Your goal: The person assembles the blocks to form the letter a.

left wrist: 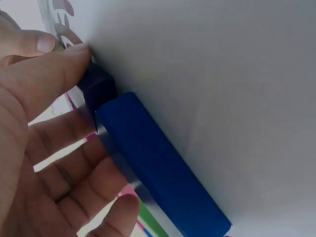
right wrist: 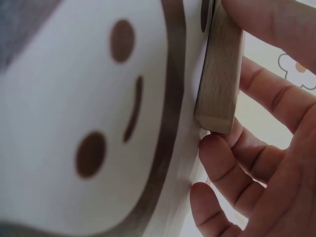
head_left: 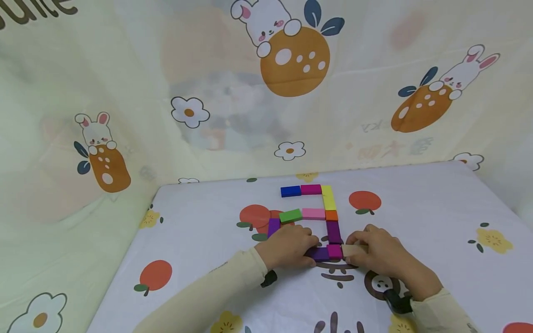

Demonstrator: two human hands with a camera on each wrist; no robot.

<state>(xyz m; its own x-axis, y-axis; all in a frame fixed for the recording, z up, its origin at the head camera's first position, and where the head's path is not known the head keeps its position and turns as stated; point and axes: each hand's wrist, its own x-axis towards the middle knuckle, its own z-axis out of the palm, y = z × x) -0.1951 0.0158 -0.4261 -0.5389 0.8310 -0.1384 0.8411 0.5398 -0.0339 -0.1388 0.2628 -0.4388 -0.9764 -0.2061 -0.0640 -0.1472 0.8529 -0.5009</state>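
A plain wooden block (head_left: 352, 250) lies at the front right of a run of coloured blocks, gripped by the right hand (head_left: 381, 252) between thumb and fingers. Its wood grain shows in the right wrist view. The left hand (head_left: 291, 247) holds a dark purple block (head_left: 318, 254) with thumb and fingertips, beside a magenta block (head_left: 335, 252) that sits between it and the wooden one. Close under the left palm is a blue block (left wrist: 163, 163), seen in the left wrist view and hidden by the hand in the head view.
Behind the hands the run continues through a purple block (head_left: 334, 232), an orange block (head_left: 331, 215), a yellow block (head_left: 328, 198) and a pink block (head_left: 313, 213). A green block (head_left: 290, 216) and a violet block (head_left: 273, 227) lie left. A printed curtain (head_left: 233, 138) hangs behind the table.
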